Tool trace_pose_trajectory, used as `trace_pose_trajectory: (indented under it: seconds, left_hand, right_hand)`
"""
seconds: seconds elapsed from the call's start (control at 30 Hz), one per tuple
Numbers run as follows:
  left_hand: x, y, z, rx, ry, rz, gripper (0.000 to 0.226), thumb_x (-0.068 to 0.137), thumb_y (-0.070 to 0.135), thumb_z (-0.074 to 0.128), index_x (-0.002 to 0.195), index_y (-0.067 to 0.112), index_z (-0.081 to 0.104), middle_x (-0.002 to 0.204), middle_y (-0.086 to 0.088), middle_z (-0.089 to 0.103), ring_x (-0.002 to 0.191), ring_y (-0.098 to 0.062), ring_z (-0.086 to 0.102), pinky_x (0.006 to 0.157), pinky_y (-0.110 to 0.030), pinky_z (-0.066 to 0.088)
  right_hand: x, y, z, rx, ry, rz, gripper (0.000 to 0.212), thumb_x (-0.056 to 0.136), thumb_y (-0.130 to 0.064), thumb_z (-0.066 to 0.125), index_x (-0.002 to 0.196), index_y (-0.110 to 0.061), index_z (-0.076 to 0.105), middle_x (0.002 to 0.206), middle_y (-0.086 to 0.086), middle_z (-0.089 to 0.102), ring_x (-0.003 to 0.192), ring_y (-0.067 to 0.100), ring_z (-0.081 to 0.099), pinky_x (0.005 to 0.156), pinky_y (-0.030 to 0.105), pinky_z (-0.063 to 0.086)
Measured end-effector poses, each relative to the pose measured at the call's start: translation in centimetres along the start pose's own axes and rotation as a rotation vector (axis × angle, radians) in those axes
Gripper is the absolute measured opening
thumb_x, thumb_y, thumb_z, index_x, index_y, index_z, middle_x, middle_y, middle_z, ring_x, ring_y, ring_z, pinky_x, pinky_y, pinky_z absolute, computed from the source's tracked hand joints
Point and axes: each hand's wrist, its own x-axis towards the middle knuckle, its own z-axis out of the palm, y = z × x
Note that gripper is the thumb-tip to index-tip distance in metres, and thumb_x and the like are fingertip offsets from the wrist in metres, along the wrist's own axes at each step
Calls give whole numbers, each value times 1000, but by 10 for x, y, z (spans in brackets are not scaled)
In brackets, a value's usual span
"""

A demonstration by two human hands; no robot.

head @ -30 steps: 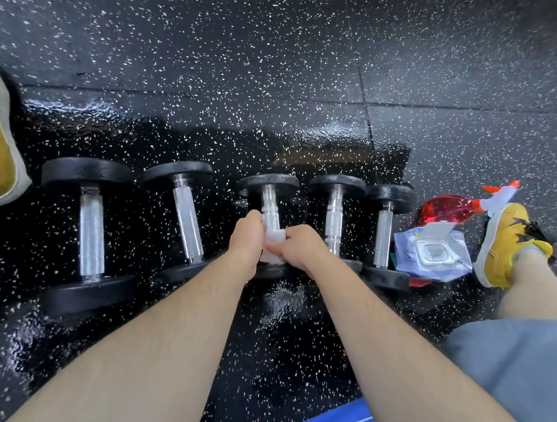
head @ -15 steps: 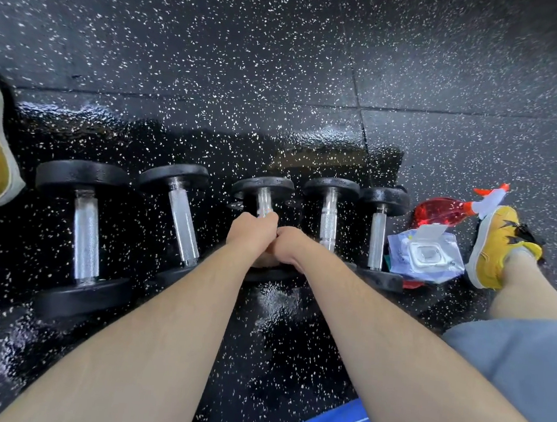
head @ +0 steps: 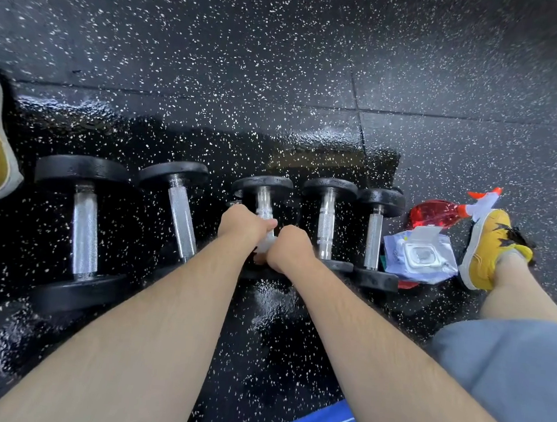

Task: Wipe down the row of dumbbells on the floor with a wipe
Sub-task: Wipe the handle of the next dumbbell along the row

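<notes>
On the floor [head: 285, 58], the left hand [head: 243, 224] and right hand [head: 290, 251] clasp one wipe [head: 266, 243] round the middle dumbbell [head: 266, 184] of five.

Both bare forearms reach forward from the lower edge and converge, wrists straight, backs of the hands up. Left hand [head: 243, 222] — fingers curled round the handle of the middle dumbbell [head: 264, 197], thumb side towards the other hand. Right hand [head: 292, 249] — touching the left, closed on the same handle nearer the body, gripping the white wipe [head: 264, 245]. Fingertips hidden on both.
</notes>
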Motion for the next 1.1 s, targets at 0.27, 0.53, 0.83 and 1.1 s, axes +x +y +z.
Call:
trace_pose_trajectory:
  seconds: [0.27,0.53,0.83,1.1]
  left_hand:
    - [1,-4,2,-174,-1,-31,42,77,34,87,99,3,69,84,-7,71,68,-23,73,72,-40,64]
    - [1,-6,1,-185,-6,-27,40,79,34,86,96,2,69,81,-7,72,68,-23,73,72,-40,64]
    - [-2,-2,2,-152,-10,-37,40,78,38,85,97,7,69,87,-5,74,70,-25,74,75,-38,63]
    - [-1,4,-1,-179,-47,-70,37,82,32,84,99,5,66,72,-7,67,73,-25,75,77,-39,63]
  right_hand:
    - [2,6,6,157,84,79,20,89,-11,64,75,-10,50,75,2,52,59,14,44,47,24,33]
    - [-6,8,7,274,169,39,8,90,-3,57,85,-8,61,77,4,55,71,21,53,62,30,46]
    - [-6,6,5,316,178,91,16,93,-7,55,77,-10,54,76,3,53,67,18,51,60,31,43]
    - [-1,14,12,412,185,78,12,95,-8,53,96,-5,64,85,5,58,79,24,57,64,32,48]
